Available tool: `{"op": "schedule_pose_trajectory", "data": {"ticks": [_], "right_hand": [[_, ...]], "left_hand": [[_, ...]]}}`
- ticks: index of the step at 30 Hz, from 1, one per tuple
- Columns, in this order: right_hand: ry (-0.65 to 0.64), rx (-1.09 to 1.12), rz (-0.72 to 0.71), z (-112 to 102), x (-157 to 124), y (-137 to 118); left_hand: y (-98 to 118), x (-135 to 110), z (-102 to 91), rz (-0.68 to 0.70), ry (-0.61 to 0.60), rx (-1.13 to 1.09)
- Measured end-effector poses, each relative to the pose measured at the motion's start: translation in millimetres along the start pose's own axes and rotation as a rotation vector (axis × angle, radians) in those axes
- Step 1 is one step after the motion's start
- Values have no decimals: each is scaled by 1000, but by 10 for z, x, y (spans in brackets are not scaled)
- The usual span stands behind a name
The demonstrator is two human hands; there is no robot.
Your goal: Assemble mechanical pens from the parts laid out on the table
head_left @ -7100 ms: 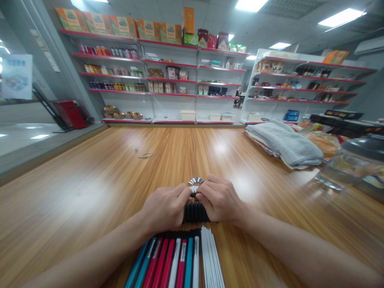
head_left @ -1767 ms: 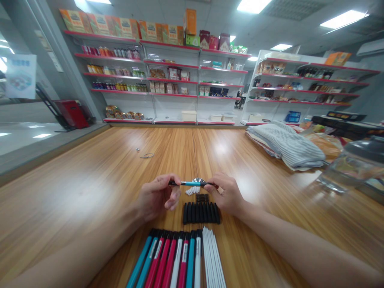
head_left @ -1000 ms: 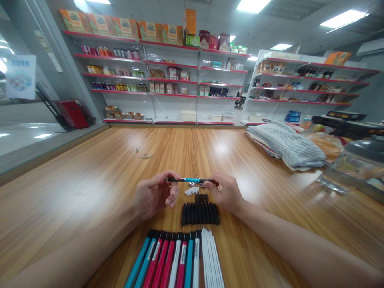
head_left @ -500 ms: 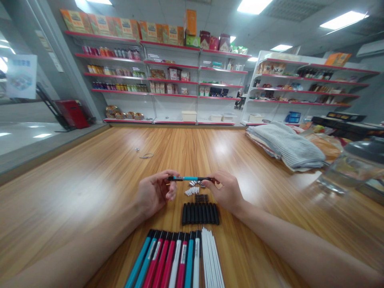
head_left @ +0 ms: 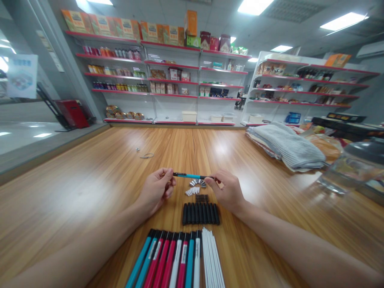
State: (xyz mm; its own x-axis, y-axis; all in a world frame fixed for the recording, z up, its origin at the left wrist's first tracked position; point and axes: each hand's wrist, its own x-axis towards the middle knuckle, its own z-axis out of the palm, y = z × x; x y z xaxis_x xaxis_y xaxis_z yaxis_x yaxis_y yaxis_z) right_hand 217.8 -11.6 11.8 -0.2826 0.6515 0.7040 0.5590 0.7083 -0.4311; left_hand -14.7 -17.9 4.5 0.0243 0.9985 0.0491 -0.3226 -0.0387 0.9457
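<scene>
Above the wooden table I hold a teal pen level between both hands. My left hand pinches its left end, and my right hand pinches its dark right end. Under the pen lie a fan of silver tips, a few small white parts and small dark parts. Closer to me sits a row of black caps. Nearest me are a row of teal, red and white pen barrels and a bundle of white refills.
Folded striped cloths lie at the right, with a clear container closer on that side. A small ring and clip rest far left on the table. Store shelves line the back wall.
Seven seconds ago both hands worked close together over the black caps. They have since lifted a teal pen and, in the last second, raised it slightly while still holding both ends.
</scene>
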Motion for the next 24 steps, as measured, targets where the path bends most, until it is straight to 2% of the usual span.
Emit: {"op": "schedule_pose_trajectory", "data": {"ticks": [6, 13, 24], "right_hand": [[5, 1, -3, -4, 1, 5], [-3, -1, -10, -4, -3, 26], [20, 4, -44, 5, -4, 3]], "left_hand": [[-6, -24, 0, 66, 6, 151], [48, -77, -6, 240, 53, 383], [15, -44, -62, 111, 11, 272]]}}
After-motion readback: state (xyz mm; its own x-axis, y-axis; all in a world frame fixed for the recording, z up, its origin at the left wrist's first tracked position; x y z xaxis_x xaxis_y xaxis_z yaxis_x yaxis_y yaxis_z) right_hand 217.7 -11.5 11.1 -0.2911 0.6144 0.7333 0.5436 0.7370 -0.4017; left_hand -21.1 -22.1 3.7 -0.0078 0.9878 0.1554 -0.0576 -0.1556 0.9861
